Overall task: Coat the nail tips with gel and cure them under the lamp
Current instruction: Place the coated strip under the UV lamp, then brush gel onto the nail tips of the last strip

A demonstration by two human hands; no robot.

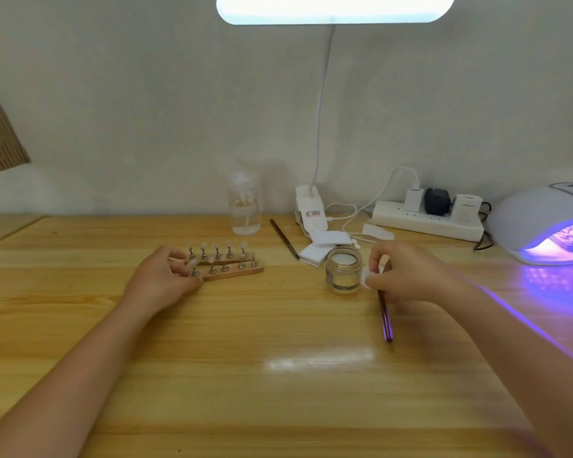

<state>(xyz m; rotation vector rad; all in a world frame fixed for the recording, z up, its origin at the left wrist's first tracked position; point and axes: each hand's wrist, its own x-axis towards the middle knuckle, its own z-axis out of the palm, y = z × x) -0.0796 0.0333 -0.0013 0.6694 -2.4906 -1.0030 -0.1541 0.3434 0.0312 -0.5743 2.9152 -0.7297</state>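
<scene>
Bare forearms reach in from the near edge across a glossy, pale wood-grain counter (278, 375). At its far end the left hand (166, 279) rests against a narrow wooden holder (235, 272), fingers curled onto the near corner as if to steady it; its grip looks light, on the holder or one of the stands, though exactly which I cannot tell. The nail tips (217, 249), small translucent slivers, sit on two rows of little metal stands along that holder.

The right hand (407, 276) has its fingers closed on a slim brush (385, 317) with a dark purplish handle that angles down toward the camera; it also pinches something small and white, perhaps a wipe or pad, too blurred to name. Just beside it stands a squat clear glass jar (343, 270), open, with pale contents, presumably the gel.

By my reading, this is the coating step: brush in hand, jar open, tips not yet under the lamp. The next move probably calls for loading the bristles lightly and stroking each curved tip thinly while the left hand keeps the holder from sliding on the smooth surface.

At far right the domed white curing lamp (543, 223) glows violet, well apart from the holder. Behind lie a clear plastic bottle (244, 206), a second brush (284, 239), white square pads (325, 246) and a power strip (427, 221).
</scene>
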